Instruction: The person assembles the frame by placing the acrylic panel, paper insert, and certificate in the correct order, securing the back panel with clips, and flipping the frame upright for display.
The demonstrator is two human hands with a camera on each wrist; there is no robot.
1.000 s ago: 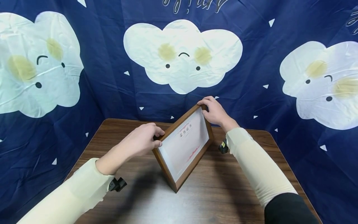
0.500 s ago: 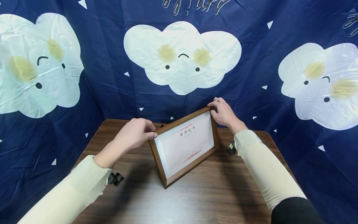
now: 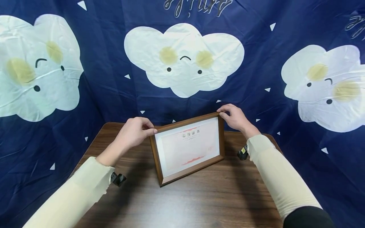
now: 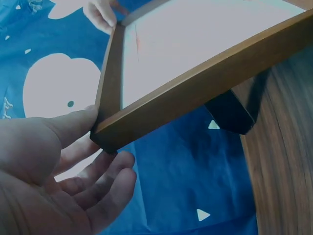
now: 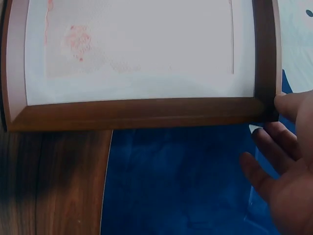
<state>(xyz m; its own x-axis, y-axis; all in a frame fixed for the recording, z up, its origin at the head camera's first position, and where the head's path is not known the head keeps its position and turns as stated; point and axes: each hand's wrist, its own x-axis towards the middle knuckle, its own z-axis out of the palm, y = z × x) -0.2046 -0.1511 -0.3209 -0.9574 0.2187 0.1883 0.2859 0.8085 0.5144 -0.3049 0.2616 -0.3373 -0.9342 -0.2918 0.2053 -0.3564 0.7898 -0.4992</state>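
A brown wooden picture frame [image 3: 188, 148] stands on the table, leaning back slightly, its left lower corner nearer to me than the right. Behind its glass lies a pale certificate [image 3: 189, 150] with dark characters and red trim. My left hand [image 3: 133, 133] pinches the upper left corner, thumb in front and fingers behind. At the upper right corner my right hand [image 3: 235, 118] pinches the border the same way. The left wrist view shows a dark stand leg [image 4: 230, 111] sticking out behind the frame.
The dark wood-grain table [image 3: 182, 202] runs back to a blue cloth backdrop [image 3: 111, 79] printed with white clouds and small triangles. The cloth also rises on both sides. Each wrist carries a small black camera, such as the left one [image 3: 118, 179].
The picture frame has turned to face me more squarely. Its right end moved right and down in view, while the left end moved left. Both hands moved along with their corners.
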